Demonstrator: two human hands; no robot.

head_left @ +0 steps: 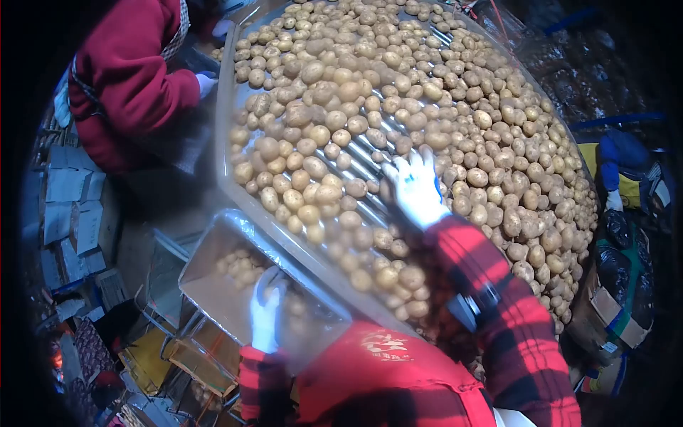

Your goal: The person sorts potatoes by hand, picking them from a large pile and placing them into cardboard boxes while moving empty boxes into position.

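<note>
Many potatoes (491,178) cover a large metal-edged sorting table (226,121) with metal rollers (359,153) showing between them. My right hand (416,186), in a white glove, lies over the potatoes near the rollers. Its fingers are spread and touch potatoes, holding none that I can see. Over a lined box (203,281) at the near left edge hangs my left hand (266,309), also gloved. Its fingers look apart, though they are slightly blurred. Inside that box lie smaller potatoes (240,268), partly hidden by the hand.
Another person in a dark red sleeve (139,71) stands at the table's left side, a gloved hand near the rim. Flat cardboard boxes (75,192) are stacked at left. A yellow crate (149,359) stands below. Black bags (626,263) and a blue sleeve (612,167) are at right.
</note>
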